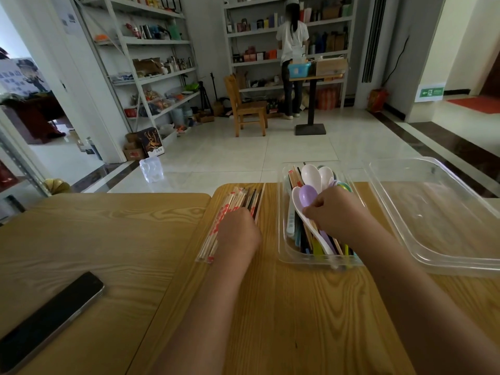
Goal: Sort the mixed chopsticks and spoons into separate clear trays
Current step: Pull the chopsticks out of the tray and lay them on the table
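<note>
Surface: light wood-grain table [297, 307]. Landmark is the narrow clear plastic tray [282, 239] of mixed utensils, which holds white, lilac and green spoons over assorted chopsticks.

- Right hand [335, 212] is over the landmark tray. Fingers are curled, pinching the lilac plastic spoon [308, 194] at its neck. A white spoon [297, 197] lies right under it.
- Left of the tray: flat clear tray [200, 257] with bamboo chopsticks [230, 205], some in red-printed sleeves.
- Left hand [238, 231] rests on those chopsticks. Its fingers are hidden behind the knuckles, so can't tell if they grip.
- Right of the tray: large clear plastic tray [433, 212], overhanging the far table edge.
- Far left and nearer the camera: black smartphone [51, 320], face up on a second adjoining table [94, 239].

Room, beyond the tray:
- pale tiled floor [243, 152]
- wooden chair [247, 106]
- black pedestal stand [311, 128]
- grey metal shelving [151, 41] stocked with goods
- a person [292, 50] in a white top facing the back shelves
</note>
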